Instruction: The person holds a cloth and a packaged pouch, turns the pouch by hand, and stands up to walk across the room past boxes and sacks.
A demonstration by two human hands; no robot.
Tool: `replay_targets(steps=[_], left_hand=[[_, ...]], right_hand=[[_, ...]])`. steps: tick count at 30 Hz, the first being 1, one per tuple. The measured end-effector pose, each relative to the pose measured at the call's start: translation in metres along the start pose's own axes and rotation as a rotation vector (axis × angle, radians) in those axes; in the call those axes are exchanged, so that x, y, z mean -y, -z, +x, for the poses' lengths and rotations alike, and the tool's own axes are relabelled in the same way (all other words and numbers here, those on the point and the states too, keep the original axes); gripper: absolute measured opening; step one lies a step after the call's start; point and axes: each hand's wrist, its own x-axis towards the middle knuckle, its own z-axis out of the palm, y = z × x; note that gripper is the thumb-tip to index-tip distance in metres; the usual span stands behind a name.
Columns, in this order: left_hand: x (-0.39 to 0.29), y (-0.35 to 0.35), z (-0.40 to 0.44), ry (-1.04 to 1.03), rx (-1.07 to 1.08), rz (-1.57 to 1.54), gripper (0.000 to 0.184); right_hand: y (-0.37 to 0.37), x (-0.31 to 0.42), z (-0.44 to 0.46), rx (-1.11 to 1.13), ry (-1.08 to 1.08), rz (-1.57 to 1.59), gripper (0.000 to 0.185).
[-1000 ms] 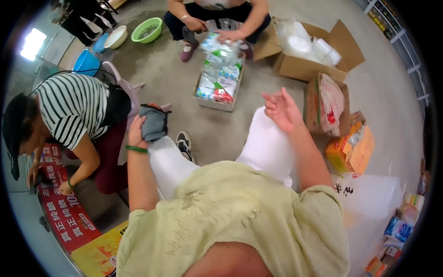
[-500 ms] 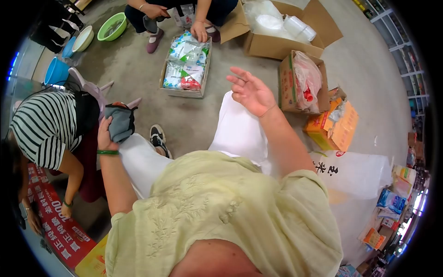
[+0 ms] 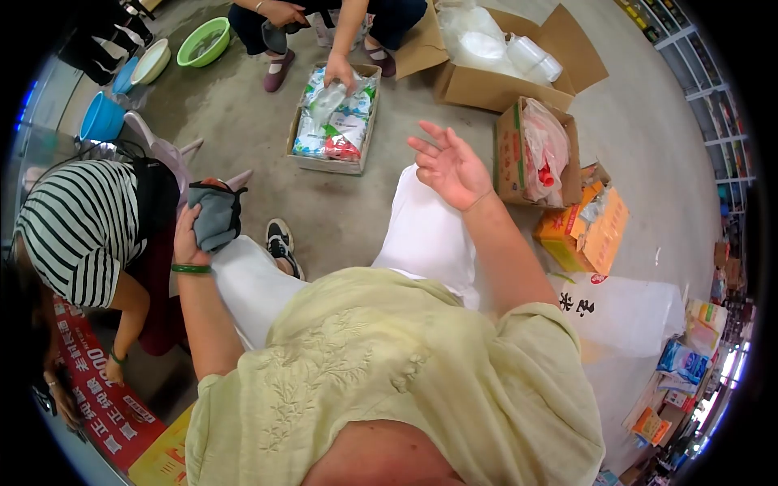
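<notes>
My left hand (image 3: pixel 188 236) is closed on a grey cloth item (image 3: pixel 215 217) with dark edging, held above my left knee. A green bangle is on that wrist. My right hand (image 3: pixel 455 172) is raised palm up over my right knee, fingers apart, holding nothing. Ahead of me on the floor stands a carton of packets (image 3: pixel 327 165) in green, white and red wrapping. A crouching co-worker's hand (image 3: pixel 340 73) reaches into it and touches the clear plastic on top.
A large open carton (image 3: pixel 478 87), a box with a pink bag (image 3: pixel 510 154) and an orange box (image 3: pixel 559 236) stand on the right, near a white sack (image 3: pixel 628 312). At left, a person in a striped top (image 3: pixel 81 223) bends over a red banner (image 3: pixel 101 389). Basins (image 3: pixel 101 117) stand behind.
My view has turned to the right, so the scene sits further left. The co-worker's hand has lowered into the packet carton. My hands keep nearly the same pose.
</notes>
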Motion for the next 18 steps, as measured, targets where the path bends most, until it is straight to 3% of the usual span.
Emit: replay_targets(steps=[18], left_hand=[[0.008, 0.015, -0.001, -0.036, -0.006, -0.016, 0.032]], right_hand=[[0.009, -0.001, 0.000, 0.032, 0.009, -0.039, 0.041]])
